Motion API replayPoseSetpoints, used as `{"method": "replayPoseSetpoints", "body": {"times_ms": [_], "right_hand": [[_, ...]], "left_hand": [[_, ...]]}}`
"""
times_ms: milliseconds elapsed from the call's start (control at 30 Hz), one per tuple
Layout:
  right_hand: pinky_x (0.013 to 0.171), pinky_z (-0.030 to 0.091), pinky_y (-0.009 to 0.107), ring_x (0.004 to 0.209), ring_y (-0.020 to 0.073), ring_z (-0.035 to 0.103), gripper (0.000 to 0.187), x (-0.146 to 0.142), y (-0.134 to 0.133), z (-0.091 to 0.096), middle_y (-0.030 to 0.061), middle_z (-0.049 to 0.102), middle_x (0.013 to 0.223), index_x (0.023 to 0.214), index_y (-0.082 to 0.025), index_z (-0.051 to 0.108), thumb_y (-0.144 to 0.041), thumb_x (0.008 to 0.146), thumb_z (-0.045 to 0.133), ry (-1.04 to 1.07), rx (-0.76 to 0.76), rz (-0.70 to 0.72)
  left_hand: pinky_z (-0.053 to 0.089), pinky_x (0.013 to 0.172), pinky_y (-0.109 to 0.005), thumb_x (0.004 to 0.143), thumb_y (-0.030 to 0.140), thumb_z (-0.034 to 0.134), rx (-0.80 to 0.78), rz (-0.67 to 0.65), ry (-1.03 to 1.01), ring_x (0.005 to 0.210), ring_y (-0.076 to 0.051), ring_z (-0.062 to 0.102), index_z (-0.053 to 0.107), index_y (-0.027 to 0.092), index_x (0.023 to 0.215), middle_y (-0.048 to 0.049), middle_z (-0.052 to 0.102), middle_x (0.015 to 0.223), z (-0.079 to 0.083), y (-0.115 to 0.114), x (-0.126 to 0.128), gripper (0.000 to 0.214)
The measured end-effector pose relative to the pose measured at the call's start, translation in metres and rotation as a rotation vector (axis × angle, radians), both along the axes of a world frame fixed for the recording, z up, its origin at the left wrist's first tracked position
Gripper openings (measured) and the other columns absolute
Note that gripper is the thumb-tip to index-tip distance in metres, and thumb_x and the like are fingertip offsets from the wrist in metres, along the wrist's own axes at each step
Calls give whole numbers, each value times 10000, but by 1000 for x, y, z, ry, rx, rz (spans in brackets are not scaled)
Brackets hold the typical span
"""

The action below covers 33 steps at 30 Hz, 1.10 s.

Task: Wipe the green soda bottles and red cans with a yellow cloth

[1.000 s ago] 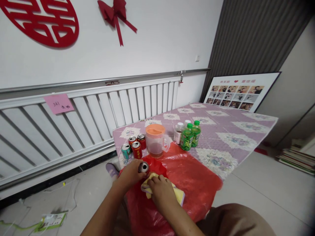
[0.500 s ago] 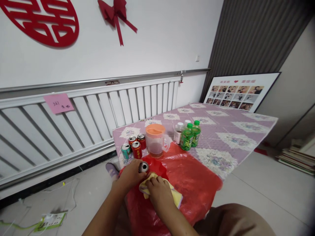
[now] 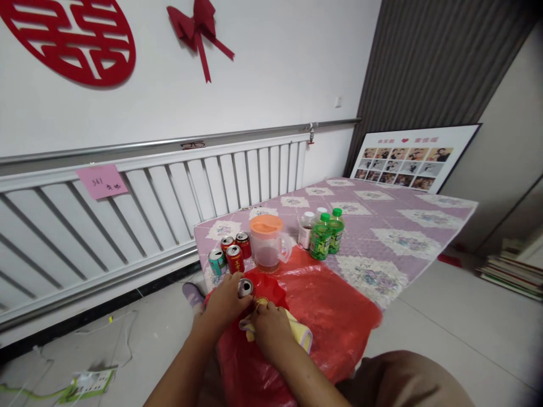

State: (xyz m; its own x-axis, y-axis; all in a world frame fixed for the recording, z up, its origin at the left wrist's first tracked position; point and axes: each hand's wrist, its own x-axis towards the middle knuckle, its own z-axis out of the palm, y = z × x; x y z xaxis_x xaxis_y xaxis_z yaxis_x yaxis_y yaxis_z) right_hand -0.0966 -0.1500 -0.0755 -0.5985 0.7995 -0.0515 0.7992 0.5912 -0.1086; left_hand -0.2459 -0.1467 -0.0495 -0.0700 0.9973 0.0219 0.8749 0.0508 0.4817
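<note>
**Dual Hold: Status**

On the head feed, I have the left hand (image 3: 224, 304) curled around an opened can (image 3: 245, 288), located above the red plastic sheet (image 3: 339, 316), nearer than the lidded jug (image 3: 266, 243). I have the right hand (image 3: 274, 333) gripping a yellow cloth (image 3: 302, 334) just beside it.

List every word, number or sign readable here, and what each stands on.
"361": pink note; handwriting beside it unclear.
"囍": red wall sign, top cut off.
"王": front red can; characters below too blurred.
Too small or blurred: photo board heading (around a heart), green bottles' labels, teal can's print.
Held can: none readable.
</note>
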Motion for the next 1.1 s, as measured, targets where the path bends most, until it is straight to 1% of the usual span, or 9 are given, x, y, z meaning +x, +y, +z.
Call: {"method": "replayPoseSetpoints", "body": {"times_ms": [100,200,333,400,467,633,900,1000,1100], "right_hand": [[797,485,409,1052,326,629,299,2,-1,3,173,709,1106,1097,-153,731,-126,873,534,-1,-6,3],[802,487,391,1057,317,629,282,3,-1,6,171,712,1108,1089,-159,734,-152,881,545,0,-24,11],[806,486,384,1070,318,623,282,3,0,6,178,709,1120,1084,-151,736,-142,886,534,-1,-44,7],[811,486,396,1073,324,619,293,2,0,6,176,705,1131,1096,-154,732,-133,884,531,2,-50,6],[812,487,408,1072,327,618,294,3,0,6,170,705,1132,1086,-157,733,-124,883,524,9,-56,7],[827,480,419,1082,324,607,271,8,-2,11,148,702,1129,1069,-177,726,-140,896,521,48,-55,8],[862,451,428,1073,310,572,246,10,-5,37,99,674,1158,1136,-235,678,-279,938,539,118,-7,-12],[851,454,423,1076,306,573,238,7,-2,34,93,677,1159,1123,-235,685,-254,943,530,102,-15,-1],[834,463,428,1083,317,580,243,3,1,21,111,687,1147,1104,-213,704,-217,942,523,68,-47,5]], "left_hand": [[440,943,-415,788,328,623,23,-19,8,1074,-305,584,545,186,1272,-131,593,1195,-1,2,-3,510],[413,1030,-407,771,314,648,39,-117,0,1161,-297,555,562,184,1289,-122,606,1221,1,5,-11,541],[338,1137,-361,681,119,615,51,-319,-33,1317,-259,462,539,214,1319,-94,515,1429,7,10,-23,649],[352,1130,-352,636,34,549,46,-439,-59,1284,-240,500,579,235,1256,-60,569,1383,10,12,-27,652],[388,1098,-343,619,1,508,42,-496,-75,1216,-227,553,617,244,1174,-37,634,1287,11,14,-28,616],[432,1031,-338,654,36,552,49,-442,-74,1127,-230,586,608,229,1151,-51,661,1205,7,15,-30,536],[461,958,-339,717,151,642,39,-364,-68,1041,-231,599,610,226,1159,-64,661,1161,-2,20,-35,449],[460,959,-342,715,158,651,32,-354,-68,1035,-232,601,618,220,1155,-67,660,1157,0,21,-35,445],[458,958,-336,691,143,656,21,-348,-69,1037,-232,597,633,229,1120,-57,659,1144,3,19,-33,438]]}}
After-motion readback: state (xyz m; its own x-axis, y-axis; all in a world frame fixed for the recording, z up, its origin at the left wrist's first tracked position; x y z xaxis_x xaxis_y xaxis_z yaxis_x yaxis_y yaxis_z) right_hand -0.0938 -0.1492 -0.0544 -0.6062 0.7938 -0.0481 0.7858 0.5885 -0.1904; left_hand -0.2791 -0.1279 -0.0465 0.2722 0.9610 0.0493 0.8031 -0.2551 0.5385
